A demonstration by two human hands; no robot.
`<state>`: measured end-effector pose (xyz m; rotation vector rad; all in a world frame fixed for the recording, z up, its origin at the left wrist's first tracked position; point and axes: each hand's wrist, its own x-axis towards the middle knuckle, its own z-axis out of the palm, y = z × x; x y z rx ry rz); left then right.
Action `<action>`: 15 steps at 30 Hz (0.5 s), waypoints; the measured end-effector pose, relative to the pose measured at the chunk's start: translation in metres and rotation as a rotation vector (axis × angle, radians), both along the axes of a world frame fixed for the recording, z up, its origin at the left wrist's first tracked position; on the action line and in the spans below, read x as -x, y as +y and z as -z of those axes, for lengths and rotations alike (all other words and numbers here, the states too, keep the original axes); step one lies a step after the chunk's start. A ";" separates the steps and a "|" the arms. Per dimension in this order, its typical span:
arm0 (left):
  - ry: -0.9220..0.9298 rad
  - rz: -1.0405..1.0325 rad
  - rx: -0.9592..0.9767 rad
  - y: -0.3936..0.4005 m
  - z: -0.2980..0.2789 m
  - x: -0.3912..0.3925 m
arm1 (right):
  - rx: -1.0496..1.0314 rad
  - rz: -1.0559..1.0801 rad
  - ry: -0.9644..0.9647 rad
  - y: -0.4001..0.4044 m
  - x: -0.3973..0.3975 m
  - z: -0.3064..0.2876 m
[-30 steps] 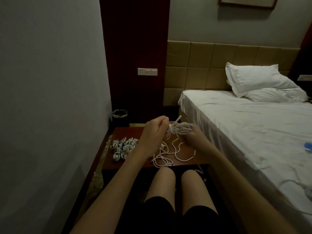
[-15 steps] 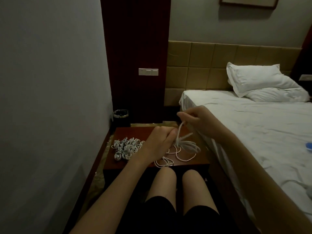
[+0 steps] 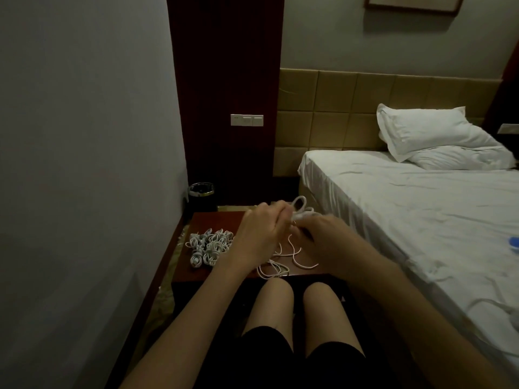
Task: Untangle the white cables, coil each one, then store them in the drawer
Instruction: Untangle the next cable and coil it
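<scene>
Above the small reddish-brown table (image 3: pixel 213 220), my left hand (image 3: pixel 259 230) and my right hand (image 3: pixel 327 234) are close together. Both grip a white cable (image 3: pixel 302 204) that is partly looped between them, with loops sticking up past the fingers. The rest of that cable trails down in loose strands (image 3: pixel 283 262) onto the table's near edge. A heap of several coiled white cables (image 3: pixel 209 245) lies on the table's left half, just left of my left wrist. No drawer shows in this view.
A grey wall runs along the left. A white-sheeted bed (image 3: pixel 421 220) with a pillow (image 3: pixel 429 133) fills the right side. A dark bin (image 3: pixel 200 193) stands behind the table. Another white cord (image 3: pixel 494 304) and a blue object (image 3: pixel 514 244) lie on the bed. My knees sit under the table's front.
My right hand, raised and pulling the cable up half a second ago, has come back down next to my left hand. The loose strands on the table have grown shorter.
</scene>
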<state>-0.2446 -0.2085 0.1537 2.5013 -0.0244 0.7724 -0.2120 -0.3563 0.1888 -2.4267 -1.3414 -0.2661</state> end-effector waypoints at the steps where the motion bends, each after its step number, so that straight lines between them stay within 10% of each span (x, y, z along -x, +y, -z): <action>1: 0.032 -0.002 -0.107 -0.002 0.001 -0.002 | 0.061 0.007 -0.037 -0.001 -0.004 -0.007; 6: 0.140 0.183 -0.130 -0.006 0.001 0.000 | 0.153 -0.119 0.022 -0.012 -0.024 -0.048; 15: -0.098 0.332 0.284 -0.011 0.007 0.001 | -0.553 -0.261 0.822 -0.010 -0.056 0.012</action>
